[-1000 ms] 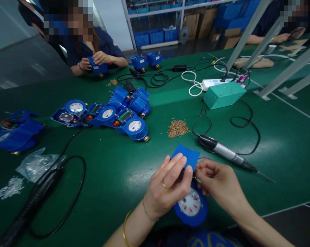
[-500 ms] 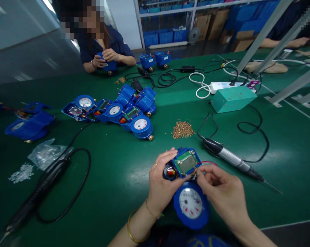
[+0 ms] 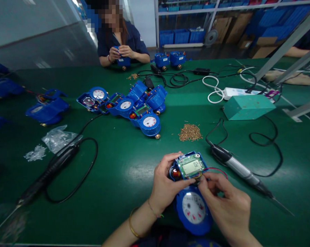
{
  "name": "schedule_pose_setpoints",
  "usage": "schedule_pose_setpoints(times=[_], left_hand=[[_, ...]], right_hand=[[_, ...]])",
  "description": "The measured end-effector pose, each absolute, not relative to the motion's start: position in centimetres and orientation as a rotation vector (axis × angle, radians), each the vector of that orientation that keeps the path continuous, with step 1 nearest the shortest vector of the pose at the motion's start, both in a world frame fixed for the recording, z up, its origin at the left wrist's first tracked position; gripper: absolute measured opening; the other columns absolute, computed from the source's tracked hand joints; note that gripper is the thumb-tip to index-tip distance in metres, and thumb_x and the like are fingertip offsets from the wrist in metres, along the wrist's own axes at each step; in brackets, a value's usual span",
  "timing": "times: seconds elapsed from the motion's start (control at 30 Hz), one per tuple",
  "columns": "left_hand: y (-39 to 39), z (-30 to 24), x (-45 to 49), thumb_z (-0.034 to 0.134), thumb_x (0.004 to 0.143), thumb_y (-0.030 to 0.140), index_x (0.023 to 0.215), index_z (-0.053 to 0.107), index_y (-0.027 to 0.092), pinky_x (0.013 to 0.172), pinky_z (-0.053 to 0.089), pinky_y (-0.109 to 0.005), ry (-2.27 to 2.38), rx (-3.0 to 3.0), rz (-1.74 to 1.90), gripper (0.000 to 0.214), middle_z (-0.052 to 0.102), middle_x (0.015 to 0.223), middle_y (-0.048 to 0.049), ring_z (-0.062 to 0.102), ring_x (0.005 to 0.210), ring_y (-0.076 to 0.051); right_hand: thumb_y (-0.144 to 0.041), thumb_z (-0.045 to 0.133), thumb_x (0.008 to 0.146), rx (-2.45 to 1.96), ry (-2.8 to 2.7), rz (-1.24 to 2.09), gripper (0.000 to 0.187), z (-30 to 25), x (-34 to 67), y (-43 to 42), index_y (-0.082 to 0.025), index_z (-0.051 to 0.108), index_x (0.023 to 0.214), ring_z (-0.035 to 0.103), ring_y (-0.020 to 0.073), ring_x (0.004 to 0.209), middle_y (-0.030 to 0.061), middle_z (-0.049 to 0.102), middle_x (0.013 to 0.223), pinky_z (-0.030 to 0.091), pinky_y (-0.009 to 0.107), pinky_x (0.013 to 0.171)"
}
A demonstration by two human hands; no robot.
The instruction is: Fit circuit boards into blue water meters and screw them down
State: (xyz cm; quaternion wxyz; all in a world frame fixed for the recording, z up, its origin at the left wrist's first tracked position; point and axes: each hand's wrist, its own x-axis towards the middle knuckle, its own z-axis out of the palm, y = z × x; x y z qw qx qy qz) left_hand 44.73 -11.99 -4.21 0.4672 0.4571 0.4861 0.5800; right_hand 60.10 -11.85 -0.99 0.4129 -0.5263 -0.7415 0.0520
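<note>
A blue water meter (image 3: 179,216) with a round white dial lies close in front of me. Its upper housing holds a green circuit board with a small display (image 3: 192,167), which shows digits. My left hand (image 3: 165,183) is wrapped round the left side of that housing, the thumb along its lower edge. With thumb and fingertips pinched, my right hand (image 3: 225,197) grips thin wires (image 3: 199,175) at the board's lower right corner; the exact tips are hidden. A red wire (image 3: 219,169) loops out to the right.
Small brass screws (image 3: 190,132) lie piled beyond the meter. Electric screwdrivers lie at right (image 3: 241,170) and left (image 3: 49,171). More blue meters (image 3: 150,121) cluster mid-table, near a plastic bag (image 3: 58,139). A green box (image 3: 249,107) stands at right. Across the table, a co-worker's hands (image 3: 122,52) hold another meter.
The display was blank and now shows digits. My view has swung left, so everything appears shifted right. Both hands keep their hold on the meter and wires.
</note>
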Motion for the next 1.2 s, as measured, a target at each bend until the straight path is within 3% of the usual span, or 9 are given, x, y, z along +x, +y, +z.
schedule_pose_setpoints(times=[0.23, 0.33, 0.5, 0.73, 0.87, 1.07, 1.2], left_hand=[[-11.9, -5.0, 44.7, 0.091, 0.064, 0.026, 0.119, 0.06, 0.023, 0.108, 0.05, -0.044, 1.245, 1.344, 1.516, 0.063, 0.066, 0.124, -0.0091, 0.063, 0.123, -0.027], [-11.8, -4.9, 44.7, 0.089, 0.068, 0.028, 0.121, 0.058, 0.024, 0.109, 0.049, -0.046, 1.274, 1.434, 1.54, 0.062, 0.066, 0.125, -0.0094, 0.064, 0.123, -0.027], [-11.6, -4.3, 44.7, 0.089, 0.069, 0.031, 0.121, 0.059, 0.023, 0.111, 0.047, -0.047, 1.31, 1.603, 1.606, 0.061, 0.069, 0.121, -0.0087, 0.065, 0.119, -0.025], [-11.4, -4.1, 44.5, 0.086, 0.072, 0.023, 0.122, 0.058, 0.023, 0.11, 0.047, -0.049, 1.257, 1.721, 1.646, 0.058, 0.07, 0.12, -0.0083, 0.066, 0.119, -0.025], [-11.3, -4.2, 44.4, 0.089, 0.067, 0.022, 0.119, 0.059, 0.023, 0.112, 0.045, -0.049, 1.256, 1.629, 1.565, 0.06, 0.071, 0.117, -0.0068, 0.066, 0.118, -0.025], [-11.2, -4.6, 44.2, 0.094, 0.059, 0.026, 0.119, 0.061, 0.023, 0.108, 0.048, -0.047, 1.163, 1.332, 1.441, 0.069, 0.069, 0.122, -0.0094, 0.065, 0.12, -0.028], [-11.2, -4.3, 44.3, 0.095, 0.057, 0.026, 0.117, 0.061, 0.02, 0.103, 0.052, -0.043, 1.113, 1.132, 1.393, 0.069, 0.068, 0.123, -0.0107, 0.066, 0.116, -0.027]], right_hand=[[-0.028, 0.065, 0.087, -1.385, -1.655, 0.493, 0.014, -1.1, 60.1, -12.0, -0.015, 0.068, 0.081, 0.05, 0.0045, 0.038, -0.0069, 0.053, 0.05, 0.043, 0.01, 0.041], [-0.032, 0.068, 0.085, -1.37, -1.496, 0.856, 0.017, -0.8, 60.3, -12.2, -0.015, 0.07, 0.084, 0.055, 0.0087, 0.038, -0.0027, 0.061, 0.052, 0.046, 0.013, 0.039], [-0.041, 0.066, 0.089, -1.33, -1.368, 1.235, 0.027, -0.6, 61.1, -12.3, -0.015, 0.073, 0.088, 0.067, 0.0146, 0.053, 0.0068, 0.072, 0.069, 0.057, 0.018, 0.05], [-0.048, 0.075, 0.081, -1.395, -1.249, 1.528, 0.035, -0.5, 61.5, -11.3, -0.013, 0.072, 0.079, 0.062, 0.0125, 0.046, 0.007, 0.067, 0.058, 0.052, 0.015, 0.045], [-0.047, 0.078, 0.078, -1.363, -1.223, 1.568, 0.036, -0.2, 61.5, -11.1, -0.013, 0.069, 0.072, 0.061, 0.0117, 0.045, 0.0068, 0.065, 0.055, 0.051, 0.014, 0.044], [-0.042, 0.072, 0.086, -1.37, -1.348, 1.476, 0.028, -0.7, 62.2, -11.4, -0.015, 0.07, 0.08, 0.066, 0.0125, 0.05, 0.0052, 0.068, 0.06, 0.055, 0.015, 0.049], [-0.033, 0.067, 0.089, -1.338, -1.624, 1.111, 0.018, -0.7, 62.0, -11.6, -0.017, 0.069, 0.084, 0.068, 0.0125, 0.051, 0.0008, 0.07, 0.062, 0.056, 0.015, 0.051]])
